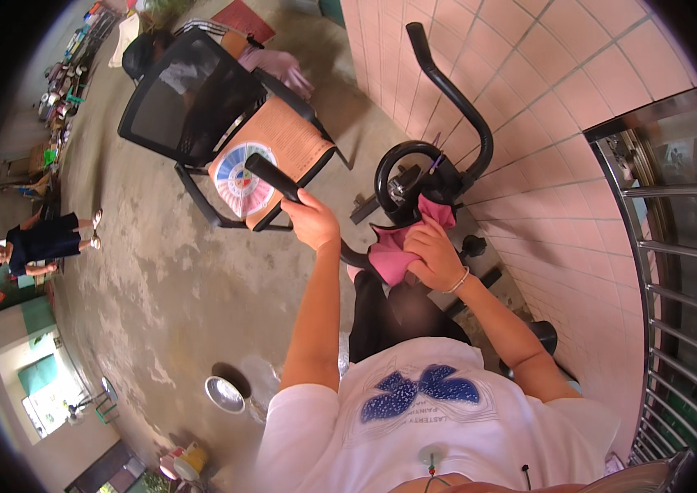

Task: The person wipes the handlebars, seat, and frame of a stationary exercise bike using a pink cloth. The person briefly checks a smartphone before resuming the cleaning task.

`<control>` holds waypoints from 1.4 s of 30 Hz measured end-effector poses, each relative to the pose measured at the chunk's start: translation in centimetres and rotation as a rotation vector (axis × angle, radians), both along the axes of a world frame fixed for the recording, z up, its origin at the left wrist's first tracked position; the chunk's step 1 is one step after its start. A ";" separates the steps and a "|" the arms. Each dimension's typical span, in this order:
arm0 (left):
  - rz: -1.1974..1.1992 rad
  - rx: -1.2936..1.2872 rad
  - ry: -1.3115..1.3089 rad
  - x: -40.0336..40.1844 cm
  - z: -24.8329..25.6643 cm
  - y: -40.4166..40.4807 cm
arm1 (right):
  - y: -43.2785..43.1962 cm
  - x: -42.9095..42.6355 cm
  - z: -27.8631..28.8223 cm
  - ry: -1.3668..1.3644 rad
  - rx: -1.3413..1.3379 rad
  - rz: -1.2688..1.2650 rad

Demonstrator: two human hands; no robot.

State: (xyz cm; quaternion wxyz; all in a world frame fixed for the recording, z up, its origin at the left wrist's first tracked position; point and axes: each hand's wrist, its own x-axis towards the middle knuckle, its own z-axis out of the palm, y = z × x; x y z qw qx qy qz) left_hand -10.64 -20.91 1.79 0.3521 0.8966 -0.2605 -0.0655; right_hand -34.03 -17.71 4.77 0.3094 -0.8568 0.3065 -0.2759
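An exercise bike's black handlebar (471,117) stands in front of me, with one arm rising beside the tiled wall and the other reaching towards the chair. My left hand (313,220) is closed around this other arm, just below its foam grip (271,175). Under my right hand (437,252) is a pink cloth (388,256) with a dark edge, pinched and pressed against the middle of the bike, below the round black loop (407,157). Part of the cloth is tucked up at the bike's console. My fingers partly cover the cloth.
A black mesh-back chair (200,92) holding a printed orange board (286,138) stands ahead; a person sits behind it. Another person stands at far left. Pink wall tiles (558,148) and a barred metal window (668,246) are close on the right. A metal basin (225,394) lies on the floor.
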 end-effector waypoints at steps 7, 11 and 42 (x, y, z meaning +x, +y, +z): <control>0.006 -0.011 0.015 0.4 -0.4 0.2 | -3.9 -2.3 5.5 -0.549 0.597 -0.446; 0.009 -0.045 0.019 0.4 -0.2 0.2 | -11.7 -4.5 7.8 -0.258 -0.081 -0.677; -0.005 0.002 0.008 0.4 -0.1 0.3 | 5.8 -6.4 -11.0 -0.280 1.044 -0.709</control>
